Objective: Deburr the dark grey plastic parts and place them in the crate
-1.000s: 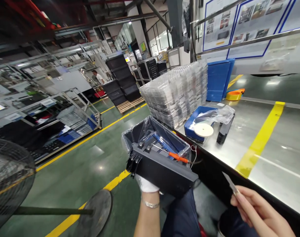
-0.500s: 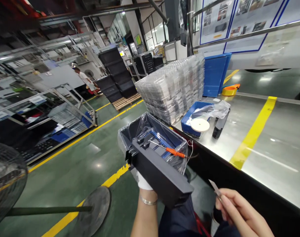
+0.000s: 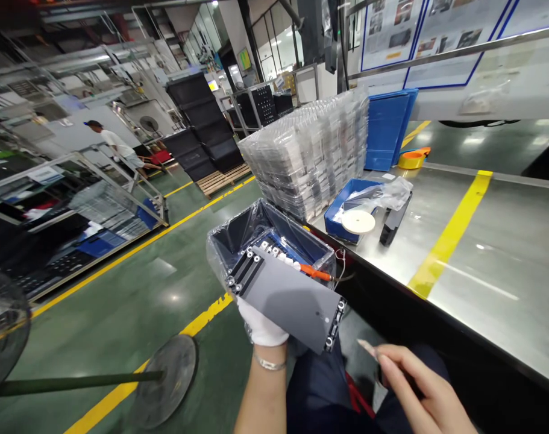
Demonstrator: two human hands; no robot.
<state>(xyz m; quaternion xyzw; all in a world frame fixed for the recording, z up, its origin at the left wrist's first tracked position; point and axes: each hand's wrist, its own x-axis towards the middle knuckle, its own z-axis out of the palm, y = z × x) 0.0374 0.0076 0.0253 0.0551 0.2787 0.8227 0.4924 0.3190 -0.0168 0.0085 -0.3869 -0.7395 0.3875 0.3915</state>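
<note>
The steel table (image 3: 482, 241) is filling the right of the frame, and the plastic-lined bin (image 3: 238, 232) is sitting at centre, just off its near edge. In front of the bin, the grey panel (image 3: 292, 298) is lying flat-face-up, its long axis running from centre-left down toward lower right. The gloved left hand (image 3: 260, 325) is gripping it from underneath at its lower edge. The bare right hand (image 3: 414, 386), at lower right and apart from the panel, is pinching a thin blade (image 3: 367, 348) pointing up-left toward the panel's lower right end
</note>
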